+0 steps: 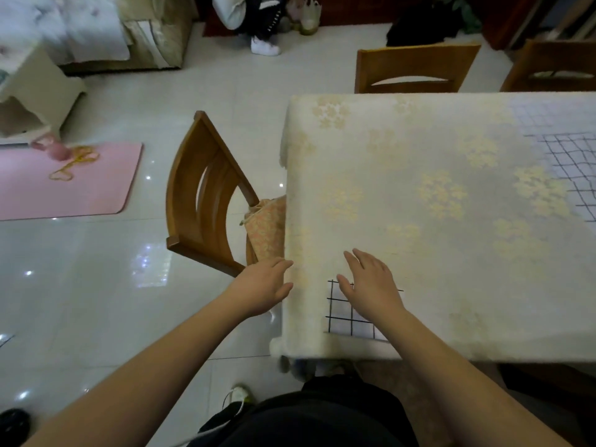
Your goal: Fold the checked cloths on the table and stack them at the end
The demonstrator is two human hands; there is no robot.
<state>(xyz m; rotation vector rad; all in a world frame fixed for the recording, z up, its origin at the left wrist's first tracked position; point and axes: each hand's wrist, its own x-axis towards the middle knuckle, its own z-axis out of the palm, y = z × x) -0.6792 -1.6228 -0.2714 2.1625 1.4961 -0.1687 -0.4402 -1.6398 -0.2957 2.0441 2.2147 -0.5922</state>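
Note:
A small folded white cloth with a black grid lies near the table's front left corner. My right hand lies flat over it with straight fingers, covering its far part. Beside the table's left edge my left hand hovers with relaxed fingers and holds nothing. An unfolded checked cloth is spread at the right edge of the view, partly cut off. A paler gridded cloth lies behind it.
The table wears a cream flowered tablecloth. A wooden chair with a cushion stands at its left end, and two more chairs stand along the far side. A pink mat lies on the tiled floor.

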